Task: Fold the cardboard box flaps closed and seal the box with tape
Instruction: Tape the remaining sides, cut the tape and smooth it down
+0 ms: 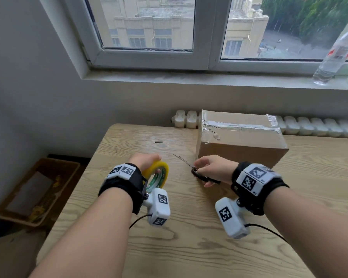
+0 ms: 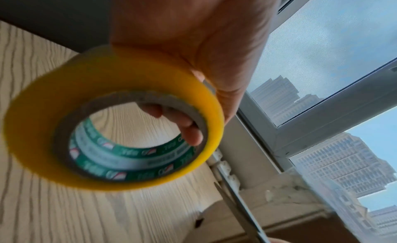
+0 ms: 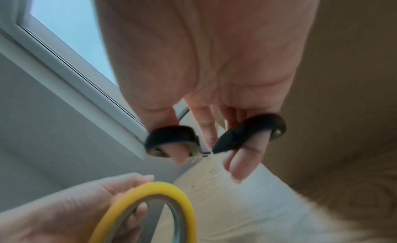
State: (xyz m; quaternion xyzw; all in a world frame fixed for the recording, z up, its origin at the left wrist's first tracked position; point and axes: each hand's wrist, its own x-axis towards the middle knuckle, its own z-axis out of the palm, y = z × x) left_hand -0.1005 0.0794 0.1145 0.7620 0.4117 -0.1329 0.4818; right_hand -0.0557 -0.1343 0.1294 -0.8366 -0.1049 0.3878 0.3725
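Tape roll (image 1: 156, 175) is gripped through its core by left hand (image 1: 144, 161); scissors (image 1: 197, 171) are held in right hand (image 1: 212, 169), fingers in loops, likely for cutting. Box (image 1: 240, 140) already taped shut.

Cardboard box (image 1: 239, 137) blocks the table's (image 1: 189, 247) far right; near side open.

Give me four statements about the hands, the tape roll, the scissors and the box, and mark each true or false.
1. The left hand holds the yellow tape roll. True.
2. The right hand is empty. False: its fingers are through the handles of the scissors.
3. The cardboard box has its top flaps standing open. False: they are folded shut with clear tape along the seam.
4. The box stands on the wooden table, beyond both hands. True.
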